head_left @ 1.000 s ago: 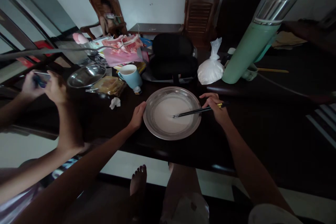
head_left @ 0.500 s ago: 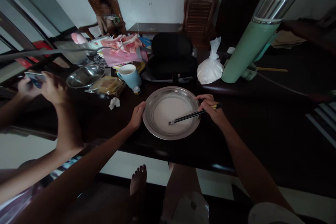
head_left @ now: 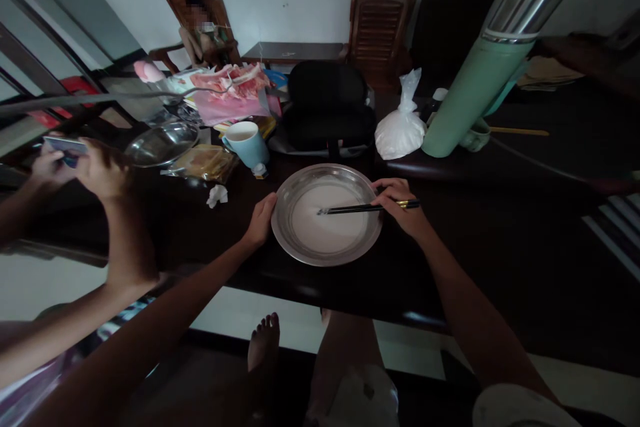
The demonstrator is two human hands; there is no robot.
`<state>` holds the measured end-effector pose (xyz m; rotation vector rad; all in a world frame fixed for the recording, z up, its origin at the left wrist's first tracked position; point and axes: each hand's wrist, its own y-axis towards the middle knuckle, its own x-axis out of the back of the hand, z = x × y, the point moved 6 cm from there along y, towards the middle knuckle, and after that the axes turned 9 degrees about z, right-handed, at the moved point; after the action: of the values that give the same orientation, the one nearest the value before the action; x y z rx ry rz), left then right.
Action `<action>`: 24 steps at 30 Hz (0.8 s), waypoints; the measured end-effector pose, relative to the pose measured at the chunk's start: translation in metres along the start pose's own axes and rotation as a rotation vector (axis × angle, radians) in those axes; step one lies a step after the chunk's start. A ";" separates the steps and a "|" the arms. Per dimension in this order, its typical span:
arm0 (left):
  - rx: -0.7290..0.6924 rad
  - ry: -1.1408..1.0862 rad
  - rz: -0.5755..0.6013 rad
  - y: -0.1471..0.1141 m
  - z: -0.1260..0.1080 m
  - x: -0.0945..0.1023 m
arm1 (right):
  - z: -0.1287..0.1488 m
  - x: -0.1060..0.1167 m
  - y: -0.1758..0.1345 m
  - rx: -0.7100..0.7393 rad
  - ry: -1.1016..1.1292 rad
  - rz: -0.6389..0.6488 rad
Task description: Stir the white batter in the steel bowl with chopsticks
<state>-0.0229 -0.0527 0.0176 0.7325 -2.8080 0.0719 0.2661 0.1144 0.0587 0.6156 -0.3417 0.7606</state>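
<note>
A round metal basin (head_left: 289, 245) stands on the dark table, holding a milky white liquid (head_left: 327, 232). My left hand (head_left: 261, 219) grips the basin's left rim, with its fingers partly hidden against the wall. In my right hand (head_left: 400, 205), closed at the right rim, is a pair of black chopsticks (head_left: 357, 208) with gold bands. Their tips dip into the liquid left of its middle, and the sticks lie almost level across the basin.
Behind the basin are a light blue mug (head_left: 246, 145), a black case (head_left: 327, 107), a tied bag of white powder (head_left: 400, 130) and a tall green thermos (head_left: 480, 87). A crumpled tissue (head_left: 217, 196) lies at left. Nearby, another person's hands (head_left: 103, 170) hold a phone (head_left: 66, 145).
The chopstick tips have swung away from me through the liquid, from near the basin's front to its middle-left. My left hand and the basin stay in place.
</note>
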 end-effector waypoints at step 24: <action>0.024 0.015 -0.014 -0.001 -0.005 -0.001 | -0.003 0.006 -0.001 -0.027 -0.012 -0.051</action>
<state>-0.0203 -0.0525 0.0220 0.7545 -2.7923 0.1085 0.2710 0.1191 0.0596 0.6014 -0.3455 0.7021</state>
